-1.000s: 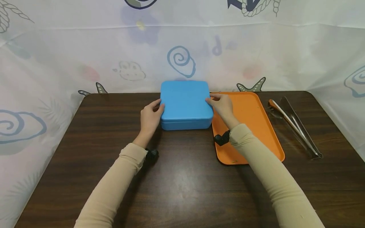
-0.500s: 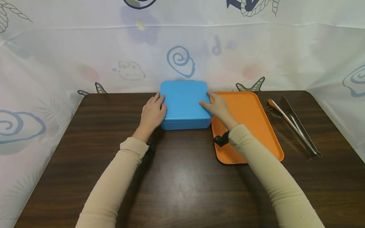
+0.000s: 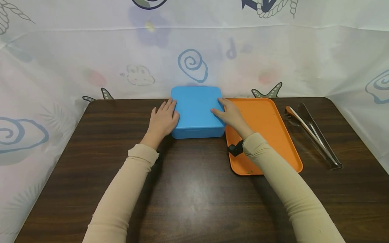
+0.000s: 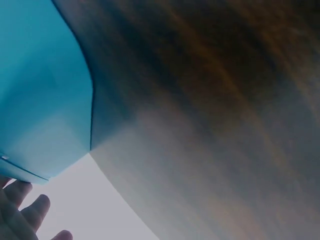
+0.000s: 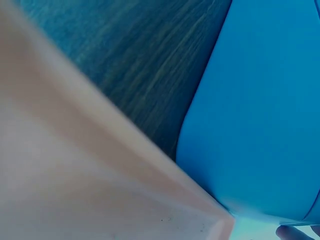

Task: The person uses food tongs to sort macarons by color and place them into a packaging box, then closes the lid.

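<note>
A blue rectangular box (image 3: 198,109) with its lid on sits at the back middle of the table in the head view. My left hand (image 3: 163,119) rests along the lid's left edge, fingers straight and slightly spread. On the opposite side, my right hand (image 3: 230,114) touches the lid's right edge, its thumb reaching over the top. In the left wrist view the box's side (image 4: 40,85) fills the upper left, with fingers (image 4: 35,212) at its far edge. The right wrist view shows the box wall (image 5: 255,110) and a fingertip (image 5: 290,233) at the bottom right corner.
An orange tray (image 3: 267,128) lies right of the box, partly under the right arm. Metal tongs (image 3: 319,138) with an orange-marked arm lie farther right on the dark wooden table (image 3: 194,202). A printed white cloth (image 3: 121,50) hangs behind the table.
My left hand has shifted from gripping the box's left side to lying flatter over the lid's edge. My right thumb has slid farther onto the lid. The box has stayed in place.
</note>
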### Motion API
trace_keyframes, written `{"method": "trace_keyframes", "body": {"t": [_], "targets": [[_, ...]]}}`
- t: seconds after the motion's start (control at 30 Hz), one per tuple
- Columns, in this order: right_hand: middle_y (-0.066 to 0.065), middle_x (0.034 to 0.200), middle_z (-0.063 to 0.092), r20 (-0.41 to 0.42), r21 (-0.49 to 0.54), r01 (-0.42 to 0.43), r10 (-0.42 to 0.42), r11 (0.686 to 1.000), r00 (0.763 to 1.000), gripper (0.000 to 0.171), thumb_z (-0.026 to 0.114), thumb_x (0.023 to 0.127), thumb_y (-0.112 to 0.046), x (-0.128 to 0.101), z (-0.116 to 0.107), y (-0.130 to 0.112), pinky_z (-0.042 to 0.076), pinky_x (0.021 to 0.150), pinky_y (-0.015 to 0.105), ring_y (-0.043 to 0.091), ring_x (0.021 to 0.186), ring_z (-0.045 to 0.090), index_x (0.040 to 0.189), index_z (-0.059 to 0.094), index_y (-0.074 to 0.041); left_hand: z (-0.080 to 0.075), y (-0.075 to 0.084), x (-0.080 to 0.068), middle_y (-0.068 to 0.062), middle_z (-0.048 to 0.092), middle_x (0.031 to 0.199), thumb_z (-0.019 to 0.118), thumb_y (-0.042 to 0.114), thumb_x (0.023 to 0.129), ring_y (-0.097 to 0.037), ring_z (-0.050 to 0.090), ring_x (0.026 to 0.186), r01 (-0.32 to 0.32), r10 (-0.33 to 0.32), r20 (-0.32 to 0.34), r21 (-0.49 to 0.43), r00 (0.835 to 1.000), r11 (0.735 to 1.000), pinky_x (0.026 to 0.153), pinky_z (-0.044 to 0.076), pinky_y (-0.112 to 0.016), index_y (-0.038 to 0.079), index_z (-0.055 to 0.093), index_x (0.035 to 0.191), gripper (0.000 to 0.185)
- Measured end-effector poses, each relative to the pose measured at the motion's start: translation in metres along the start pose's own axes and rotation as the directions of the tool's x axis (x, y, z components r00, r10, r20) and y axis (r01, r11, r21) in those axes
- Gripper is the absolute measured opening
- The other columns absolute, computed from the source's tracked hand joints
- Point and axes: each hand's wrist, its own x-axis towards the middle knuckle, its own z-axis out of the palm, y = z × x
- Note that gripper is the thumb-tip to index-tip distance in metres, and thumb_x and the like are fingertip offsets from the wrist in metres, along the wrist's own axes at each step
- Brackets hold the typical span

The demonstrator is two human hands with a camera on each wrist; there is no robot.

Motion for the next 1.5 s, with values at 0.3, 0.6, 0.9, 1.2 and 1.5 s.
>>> {"method": "trace_keyframes", "body": {"t": [0.3,0.6,0.9,1.2,1.5], "targets": [[0.018,0.158,0.022,-0.001,-0.032,0.005,-0.005,0.999,1.0,0.068,0.054,0.097,-0.037,0.0002,0.0009,0.0003,0.022,0.118,0.052,0.037,0.146,0.022,0.152,0.026,-0.008,-0.0017,0.0015,0.0047,-0.007,0.017,0.162,0.02,0.034,0.1,-0.031,0.021,0.147,0.005,-0.005,0.004,0.046,1.0,0.999,0.118,0.012,-0.057,0.013,0.017,0.155,0.059],[0.015,0.161,0.016,0.013,-0.072,0.004,-0.003,0.997,1.0,0.068,0.049,0.099,-0.04,-0.0002,0.0039,0.0017,0.019,0.119,0.05,0.035,0.148,0.017,0.154,0.021,-0.01,0.0031,0.0014,0.0042,-0.007,0.016,0.162,0.021,0.035,0.1,-0.03,0.024,0.147,0.009,-0.008,-0.015,0.031,1.0,0.999,0.118,0.014,-0.056,0.014,0.018,0.155,0.059],[0.013,0.162,0.01,0.037,-0.074,0.016,-0.013,0.997,0.999,0.069,0.045,0.1,-0.042,-0.0019,0.0063,0.0009,0.017,0.12,0.05,0.033,0.149,0.013,0.154,0.016,-0.011,0.0045,-0.0012,0.0044,-0.007,0.016,0.162,0.021,0.035,0.099,-0.031,0.024,0.147,0.015,-0.015,-0.002,0.031,1.0,0.999,0.118,0.014,-0.056,0.013,0.017,0.155,0.06],[0.011,0.162,0.01,0.031,-0.009,-0.003,0.003,1.0,1.0,0.068,0.046,0.1,-0.04,-0.0023,0.0061,0.0006,0.016,0.12,0.05,0.033,0.15,0.012,0.154,0.016,-0.012,0.0026,-0.0004,0.0049,-0.007,0.015,0.162,0.021,0.034,0.099,-0.031,0.023,0.147,0.007,-0.007,0.006,0.026,1.0,1.0,0.118,0.013,-0.057,0.013,0.017,0.155,0.06],[0.007,0.162,0.011,0.018,0.04,-0.045,0.044,0.998,0.999,0.069,0.049,0.099,-0.04,-0.0014,0.0054,-0.001,0.018,0.12,0.048,0.03,0.15,0.013,0.154,0.018,-0.013,-0.003,0.003,0.0068,-0.009,0.014,0.162,0.022,0.034,0.1,-0.031,0.019,0.148,0.013,-0.015,0.05,0.042,0.999,0.999,0.118,0.012,-0.058,0.012,0.015,0.155,0.06]]}}
